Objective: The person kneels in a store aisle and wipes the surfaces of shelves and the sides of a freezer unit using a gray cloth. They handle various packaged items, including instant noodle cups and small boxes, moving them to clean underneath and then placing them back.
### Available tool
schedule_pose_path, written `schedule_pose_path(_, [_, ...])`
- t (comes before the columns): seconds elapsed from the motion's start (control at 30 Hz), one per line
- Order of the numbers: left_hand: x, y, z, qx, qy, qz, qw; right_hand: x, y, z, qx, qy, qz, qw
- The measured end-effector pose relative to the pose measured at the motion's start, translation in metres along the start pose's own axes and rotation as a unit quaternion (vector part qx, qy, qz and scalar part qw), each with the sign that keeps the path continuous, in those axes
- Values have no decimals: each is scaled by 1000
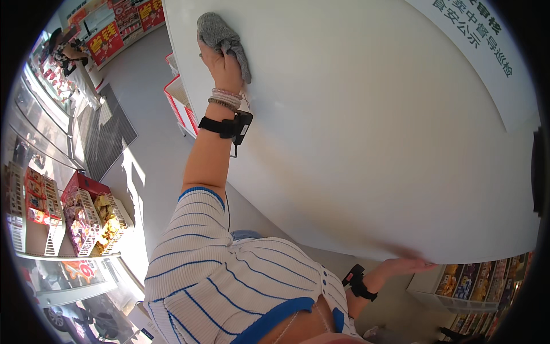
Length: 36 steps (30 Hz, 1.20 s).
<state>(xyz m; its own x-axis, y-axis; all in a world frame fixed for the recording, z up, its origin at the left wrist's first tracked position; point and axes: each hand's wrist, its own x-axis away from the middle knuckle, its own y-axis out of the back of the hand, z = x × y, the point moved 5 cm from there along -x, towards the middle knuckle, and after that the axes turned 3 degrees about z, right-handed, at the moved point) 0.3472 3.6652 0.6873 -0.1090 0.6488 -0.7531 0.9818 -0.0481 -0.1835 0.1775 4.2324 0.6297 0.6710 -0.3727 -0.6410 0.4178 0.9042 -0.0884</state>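
Observation:
A large white panel [366,126] with a smooth surface fills the middle and right of the view. My left hand [220,64] is closed on a grey cloth [216,33] and presses it against the panel near its upper left edge. The cloth is bunched, and part of it hangs down beside the hand. At the panel's lower edge is my right hand [405,266], its fingers stretched out and nothing visible in it. Whether it touches the edge, I cannot tell.
Baskets of packaged snacks [86,221] stand on a shelf at the lower left. A red-and-white rack [180,103] is beside the panel's left edge. Stocked shelves [472,286] are at the lower right. A person [74,63] stands far left near a dark floor mat [109,135].

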Motion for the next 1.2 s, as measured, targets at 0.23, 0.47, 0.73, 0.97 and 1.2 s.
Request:
schedule_pose_path(0.23, [236, 71, 207, 126, 411, -186, 884, 6, -14, -11, 15, 7, -56, 998])
schedule_pose_path(0.47, [35, 11, 46, -59, -4, 20, 998, 6, -17, -7, 36, 24, -75, 996])
schedule_pose_path(0.73, [-111, 75, 149, 53, 92, -92, 990, -2, 1, -28, 20, 64, -82, 994])
schedule_pose_path(0.97, [211, 128, 336, 184, 583, -181, 771, 14, -20, -3, 24, -19, -104, 994])
schedule_pose_path(1.2, [223, 62, 209, 201, 526, -188, 805, 12, -18, 0, 66, 18, -79, 995])
